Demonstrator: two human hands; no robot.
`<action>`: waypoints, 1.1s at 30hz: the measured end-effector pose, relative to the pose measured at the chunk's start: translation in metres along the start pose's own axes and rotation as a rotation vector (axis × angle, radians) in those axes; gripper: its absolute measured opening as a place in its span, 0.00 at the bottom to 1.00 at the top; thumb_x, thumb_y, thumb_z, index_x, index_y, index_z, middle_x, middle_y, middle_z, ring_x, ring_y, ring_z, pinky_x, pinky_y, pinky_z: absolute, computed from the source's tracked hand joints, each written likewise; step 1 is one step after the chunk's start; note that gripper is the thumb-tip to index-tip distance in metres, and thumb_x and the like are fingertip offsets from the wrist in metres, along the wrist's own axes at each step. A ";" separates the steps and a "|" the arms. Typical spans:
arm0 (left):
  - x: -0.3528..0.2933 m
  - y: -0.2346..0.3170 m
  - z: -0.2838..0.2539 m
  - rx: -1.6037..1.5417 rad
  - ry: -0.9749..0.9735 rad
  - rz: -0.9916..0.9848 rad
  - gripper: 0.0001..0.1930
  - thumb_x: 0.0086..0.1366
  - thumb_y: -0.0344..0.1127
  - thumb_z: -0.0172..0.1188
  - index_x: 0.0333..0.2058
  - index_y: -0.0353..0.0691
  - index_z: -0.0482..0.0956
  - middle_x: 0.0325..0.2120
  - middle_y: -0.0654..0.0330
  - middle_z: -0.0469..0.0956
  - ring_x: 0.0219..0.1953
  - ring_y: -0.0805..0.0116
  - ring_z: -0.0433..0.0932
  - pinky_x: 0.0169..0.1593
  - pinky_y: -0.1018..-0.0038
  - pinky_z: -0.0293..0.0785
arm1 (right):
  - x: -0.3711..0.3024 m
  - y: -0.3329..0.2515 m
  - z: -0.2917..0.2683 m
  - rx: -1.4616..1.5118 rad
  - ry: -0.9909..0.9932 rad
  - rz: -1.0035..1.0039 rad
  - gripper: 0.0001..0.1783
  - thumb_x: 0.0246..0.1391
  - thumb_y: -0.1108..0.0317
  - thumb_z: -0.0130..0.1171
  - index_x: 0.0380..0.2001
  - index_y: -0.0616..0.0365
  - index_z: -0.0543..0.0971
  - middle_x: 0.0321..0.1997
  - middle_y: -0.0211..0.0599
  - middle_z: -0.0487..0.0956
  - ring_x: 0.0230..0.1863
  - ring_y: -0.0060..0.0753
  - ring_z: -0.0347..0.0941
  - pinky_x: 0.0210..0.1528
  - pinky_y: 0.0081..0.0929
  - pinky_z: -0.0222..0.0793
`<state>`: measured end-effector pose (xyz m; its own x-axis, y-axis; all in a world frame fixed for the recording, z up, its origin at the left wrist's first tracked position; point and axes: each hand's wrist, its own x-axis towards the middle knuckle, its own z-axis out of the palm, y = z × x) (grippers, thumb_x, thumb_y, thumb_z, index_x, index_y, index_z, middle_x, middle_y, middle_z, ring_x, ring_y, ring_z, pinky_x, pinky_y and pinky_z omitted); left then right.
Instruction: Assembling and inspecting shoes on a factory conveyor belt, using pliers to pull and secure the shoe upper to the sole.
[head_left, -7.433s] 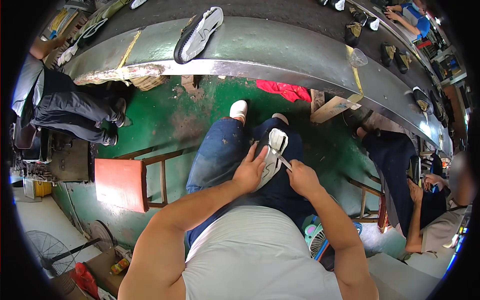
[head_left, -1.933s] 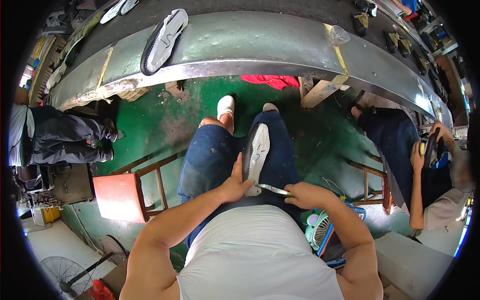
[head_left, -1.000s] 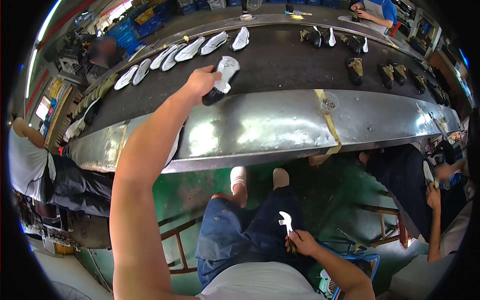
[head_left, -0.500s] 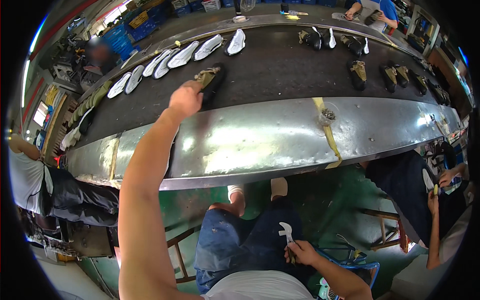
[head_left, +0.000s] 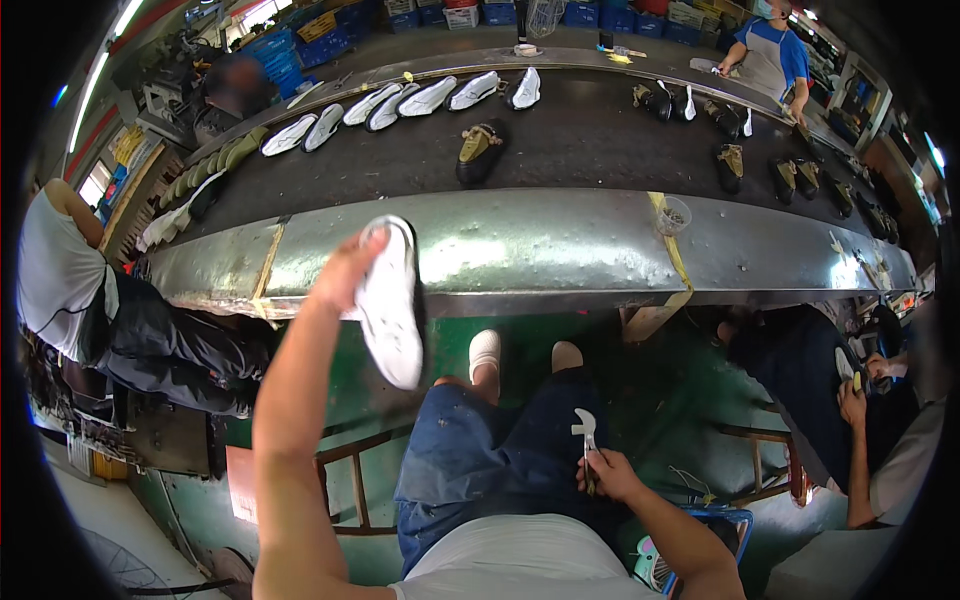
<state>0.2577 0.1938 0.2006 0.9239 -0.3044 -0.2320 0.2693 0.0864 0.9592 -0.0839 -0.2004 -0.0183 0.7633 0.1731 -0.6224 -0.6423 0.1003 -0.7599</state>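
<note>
1. Head view: the left hand (head_left: 345,272) keeps its grip closed on the upper end of a white-bottomed shoe (head_left: 392,318).
2. This shoe is tilted in the air, by the metal front edge of the surface (head_left: 530,225), its pale underside visible.
3. The right hand (head_left: 612,476) has its grip closed around a hammer (head_left: 588,442), which points head upward, above the thigh.
4. On the surface lies a dark shoe with olive upper part (head_left: 478,160), apart from the row of pale shoes (head_left: 430,97) behind.
</note>
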 end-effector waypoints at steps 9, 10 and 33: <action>-0.133 -0.246 0.124 0.033 0.022 0.257 0.30 0.70 0.33 0.59 0.68 0.39 0.61 0.62 0.56 0.67 0.61 0.70 0.66 0.65 0.73 0.59 | -0.033 -0.058 0.038 -0.151 0.004 -0.295 0.13 0.63 0.67 0.57 0.45 0.64 0.76 0.29 0.33 0.80 0.31 0.25 0.78 0.37 0.26 0.74; -0.135 -0.247 0.125 0.025 0.021 0.244 0.30 0.70 0.33 0.59 0.68 0.39 0.61 0.62 0.56 0.67 0.61 0.70 0.66 0.65 0.73 0.59 | -0.043 -0.069 0.045 -0.151 0.009 -0.280 0.13 0.63 0.67 0.57 0.45 0.64 0.76 0.29 0.33 0.80 0.31 0.25 0.78 0.37 0.26 0.74; -0.127 -0.227 0.124 0.177 -0.140 0.076 0.19 0.73 0.33 0.55 0.61 0.43 0.70 0.49 0.62 0.71 0.54 0.71 0.68 0.61 0.74 0.63 | 0.003 -0.066 0.093 -0.734 0.042 -0.484 0.14 0.63 0.67 0.54 0.45 0.67 0.72 0.27 0.46 0.80 0.30 0.48 0.79 0.38 0.38 0.74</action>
<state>0.0456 0.0950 0.0319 0.8898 -0.4326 -0.1450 0.1371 -0.0496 0.9893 -0.0457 -0.1156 0.0475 0.9515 0.2368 -0.1963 -0.0522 -0.5047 -0.8617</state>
